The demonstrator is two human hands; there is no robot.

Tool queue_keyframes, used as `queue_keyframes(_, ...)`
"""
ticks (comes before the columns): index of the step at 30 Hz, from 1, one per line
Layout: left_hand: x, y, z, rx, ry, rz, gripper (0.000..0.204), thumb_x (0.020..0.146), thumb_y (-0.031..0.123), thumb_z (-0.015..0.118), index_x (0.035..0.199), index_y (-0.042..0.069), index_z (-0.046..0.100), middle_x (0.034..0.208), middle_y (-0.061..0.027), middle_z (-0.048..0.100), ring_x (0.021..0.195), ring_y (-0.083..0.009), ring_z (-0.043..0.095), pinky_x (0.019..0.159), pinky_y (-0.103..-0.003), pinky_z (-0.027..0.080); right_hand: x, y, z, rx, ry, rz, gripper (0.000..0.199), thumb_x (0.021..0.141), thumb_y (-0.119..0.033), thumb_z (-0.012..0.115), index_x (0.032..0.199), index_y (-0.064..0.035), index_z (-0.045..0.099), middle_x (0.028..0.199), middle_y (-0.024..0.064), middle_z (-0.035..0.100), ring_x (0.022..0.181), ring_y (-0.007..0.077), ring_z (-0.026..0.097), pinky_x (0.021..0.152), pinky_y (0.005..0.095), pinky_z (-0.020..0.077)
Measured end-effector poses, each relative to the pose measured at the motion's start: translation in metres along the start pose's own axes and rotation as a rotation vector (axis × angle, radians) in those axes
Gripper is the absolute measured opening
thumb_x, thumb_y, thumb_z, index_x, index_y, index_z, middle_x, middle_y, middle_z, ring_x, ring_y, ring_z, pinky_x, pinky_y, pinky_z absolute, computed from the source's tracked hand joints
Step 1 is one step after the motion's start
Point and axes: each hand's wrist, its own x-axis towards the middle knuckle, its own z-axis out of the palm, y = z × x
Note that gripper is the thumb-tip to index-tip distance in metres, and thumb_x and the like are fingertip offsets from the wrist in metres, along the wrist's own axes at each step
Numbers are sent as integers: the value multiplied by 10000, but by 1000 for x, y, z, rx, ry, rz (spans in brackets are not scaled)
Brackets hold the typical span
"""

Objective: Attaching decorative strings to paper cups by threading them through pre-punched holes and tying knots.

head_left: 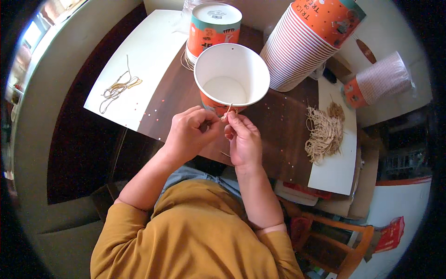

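A paper bucket (231,69), white inside and orange outside, stands upright on the brown table in front of me, its mouth tilted toward me. At its near side, just below the rim, both my hands meet at a short piece of tan string (229,110). My left hand (189,131) is closed, thumb and forefinger pinched at the string. My right hand (244,136) pinches the string too, and one end sticks up above its fingertips. The curled fingers hide most of the string, and I cannot tell if it is knotted. A small hole shows in the bucket's far wall.
Behind stands an upside-down orange and green bucket (214,37) with string by its base. A tall nested bucket stack (297,51) leans at the right. Farther right are a string bundle (324,135) and a plastic-wrapped stack (382,80). Loose strings (118,89) lie left. A wooden chair (334,239) is lower right.
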Motion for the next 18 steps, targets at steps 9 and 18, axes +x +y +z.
queue_keyframes(9, -15, -2, -17, -412, -245, -441, 174, 907, 123, 607, 956, -40, 644, 747, -10, 617, 717, -74, 564, 647, -214, 462, -17, -15, -10, -766, 25, -540, 271, 829, -179, 686, 1063, -50, 641, 988, 53, 622, 779, 149, 558, 720, 275, 457)
queue_keyframes(18, -11, 27, -37, -284, -234, -290, 178, 873, 141, 653, 806, -19, 617, 693, -2, 589, 642, -46, 506, 565, -212, 427, -13, -30, 7, -1317, -240, -1444, 215, 796, -158, 654, 1010, -138, 644, 1066, 23, 576, 964, 205, 531, 845, 379, 389)
